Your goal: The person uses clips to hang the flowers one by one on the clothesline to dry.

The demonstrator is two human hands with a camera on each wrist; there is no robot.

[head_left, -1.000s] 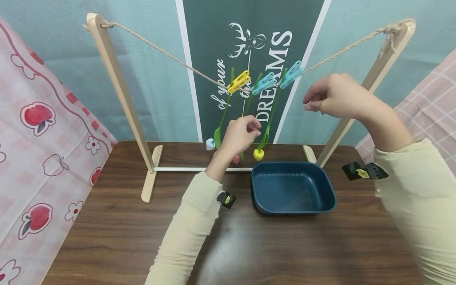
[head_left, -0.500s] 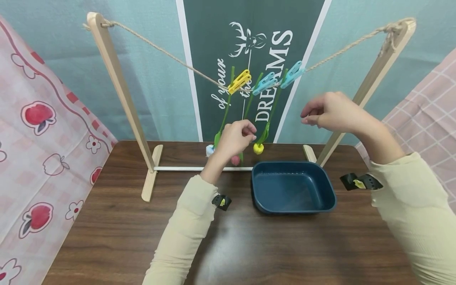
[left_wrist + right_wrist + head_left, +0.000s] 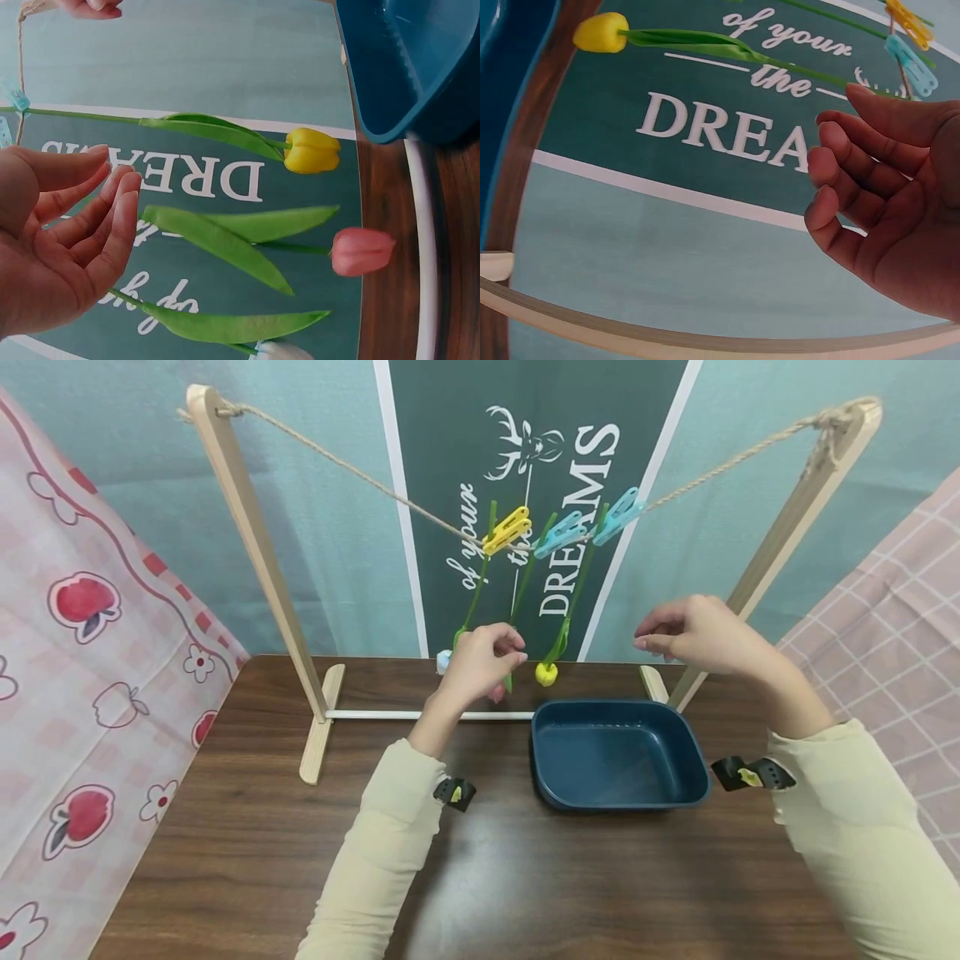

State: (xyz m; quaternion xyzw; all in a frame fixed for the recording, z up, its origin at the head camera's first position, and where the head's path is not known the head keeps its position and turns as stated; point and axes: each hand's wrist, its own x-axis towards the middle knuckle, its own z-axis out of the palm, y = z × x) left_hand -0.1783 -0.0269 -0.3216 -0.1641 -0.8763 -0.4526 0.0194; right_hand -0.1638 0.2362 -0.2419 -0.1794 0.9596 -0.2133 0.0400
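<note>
Three artificial tulips hang head-down from a rope (image 3: 337, 464), each clipped by its stem. A yellow clothespin (image 3: 507, 531) holds the white-blue tulip (image 3: 443, 662). Two light-blue clothespins hold the pink tulip (image 3: 362, 251) and the yellow tulip (image 3: 547, 674). My left hand (image 3: 483, 662), fingers loosely bent and holding nothing, is in front of the hanging stems and partly hides the pink bloom in the head view. To the right of the yellow tulip, my right hand (image 3: 701, 631) is in the air, fingers loosely curled around nothing, as the right wrist view (image 3: 885, 180) confirms.
A dark blue basin (image 3: 618, 756) stands on the wooden table (image 3: 247, 860), in front of the rack's right side. Wooden posts (image 3: 255, 543) carry the rope, with a white rod (image 3: 375, 715) joining their feet. Patterned cloths hang at both sides.
Both hands have come down, the right by more, and the left has drifted slightly left. The hanging tulips sway a little; their clothespins stay on the rope.
</note>
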